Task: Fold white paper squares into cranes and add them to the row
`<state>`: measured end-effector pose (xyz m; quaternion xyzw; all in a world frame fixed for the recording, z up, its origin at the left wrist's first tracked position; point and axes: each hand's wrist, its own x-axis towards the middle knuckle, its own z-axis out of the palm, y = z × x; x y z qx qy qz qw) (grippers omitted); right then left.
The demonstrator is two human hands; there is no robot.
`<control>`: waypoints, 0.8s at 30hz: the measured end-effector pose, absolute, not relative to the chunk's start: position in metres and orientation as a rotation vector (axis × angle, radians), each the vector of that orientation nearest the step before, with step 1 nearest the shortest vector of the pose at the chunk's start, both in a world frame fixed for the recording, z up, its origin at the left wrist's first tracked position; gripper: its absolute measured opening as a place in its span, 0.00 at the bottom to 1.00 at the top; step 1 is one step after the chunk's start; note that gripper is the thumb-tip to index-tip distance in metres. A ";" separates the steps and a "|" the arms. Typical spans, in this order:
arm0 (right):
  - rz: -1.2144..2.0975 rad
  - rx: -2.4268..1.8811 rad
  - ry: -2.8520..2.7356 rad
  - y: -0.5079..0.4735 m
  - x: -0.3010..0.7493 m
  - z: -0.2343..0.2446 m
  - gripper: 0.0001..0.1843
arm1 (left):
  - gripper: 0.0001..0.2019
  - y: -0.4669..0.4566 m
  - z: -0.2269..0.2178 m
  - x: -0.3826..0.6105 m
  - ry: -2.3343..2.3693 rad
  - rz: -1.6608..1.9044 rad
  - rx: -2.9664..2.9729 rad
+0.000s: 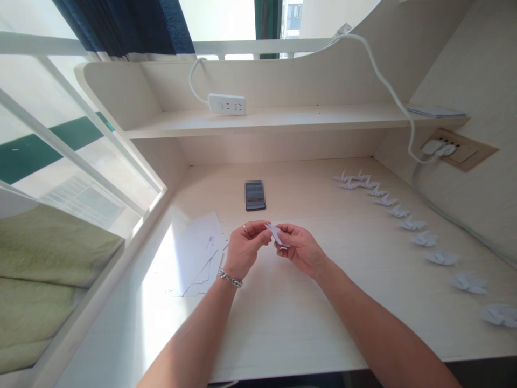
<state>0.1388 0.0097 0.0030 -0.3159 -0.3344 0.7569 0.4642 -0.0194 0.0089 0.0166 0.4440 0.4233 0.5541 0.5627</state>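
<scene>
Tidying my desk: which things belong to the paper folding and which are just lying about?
In use: folded paper piece in left hand and right hand, paper sheets, row of folded cranes.
Lying about: phone, power strip, wall socket.

Two bare forearms (pixel 197 334), uncovered all the way from the bottom edge of the shot to the wrists. The left hand (pixel 244 249) has a thin ring (pixel 245 228) on one finger, silvery-looking, though it's too small to make out any detail. Around the left wrist there's a silver chain bracelet (pixel 230 278), chunky metal links, catching a bit of light. The right hand (pixel 302 249) and its forearm are just bare skin.
</scene>
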 end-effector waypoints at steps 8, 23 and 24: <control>1.920 -0.739 -0.818 0.010 0.138 0.003 0.15 | 0.13 0.008 0.012 -0.015 0.934 1.330 0.995; 1.858 -0.795 -0.821 0.011 0.137 0.004 0.16 | 0.12 0.008 0.007 -0.018 0.913 1.298 0.987; 1.846 -0.800 -0.829 0.011 0.137 0.003 0.16 | 0.12 0.009 0.008 -0.018 0.923 1.296 0.984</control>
